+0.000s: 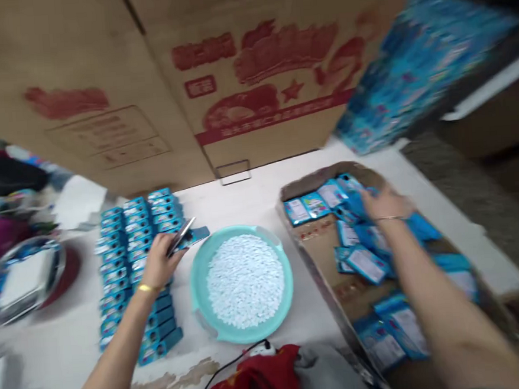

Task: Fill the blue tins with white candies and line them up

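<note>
My left hand (162, 262) is shut on a thin silver-edged blue packet (183, 235), just above the near end of several tight rows of small blue boxes (133, 254). To the right of that hand stands a round teal basin (246, 331) heaped with small white tablets. My right hand (382, 205) rests among loose blue-and-white packets (366, 264) in a shallow cardboard tray (321, 255). Its fingers are slightly blurred and partly hide the packets under them. My right forearm covers the tray's near side.
A large printed cardboard carton (251, 82) fills the top of the view, with a blurred blue stack (423, 64) at upper right. At left lies a round metal tray (23, 279). A red cloth (255, 381) and a black cable (223, 375) lie at the near edge.
</note>
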